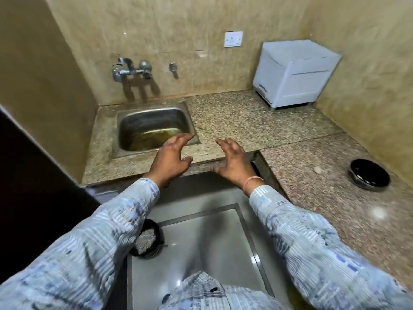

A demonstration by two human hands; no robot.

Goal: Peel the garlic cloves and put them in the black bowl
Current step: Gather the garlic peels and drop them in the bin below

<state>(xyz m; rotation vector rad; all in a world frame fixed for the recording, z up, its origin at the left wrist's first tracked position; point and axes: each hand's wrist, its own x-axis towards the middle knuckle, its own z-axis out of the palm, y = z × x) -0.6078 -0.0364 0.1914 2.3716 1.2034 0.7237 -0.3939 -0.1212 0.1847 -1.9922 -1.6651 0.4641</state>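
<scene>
My left hand (171,156) and my right hand (232,161) are held out side by side over the front edge of the granite counter (234,117), fingers spread and relaxed, holding nothing. A black bowl (369,174) stands far right on the counter, with a few pale pieces inside. A small pale garlic clove (317,169) lies on the counter just left of that bowl. Both hands are well left of the bowl and the clove.
A steel sink (154,128) with murky water is set into the counter at left, taps (131,70) on the wall above. A white box (295,74) stands at the back right corner. On the floor below left sits a dark bin (147,241) with pale scraps.
</scene>
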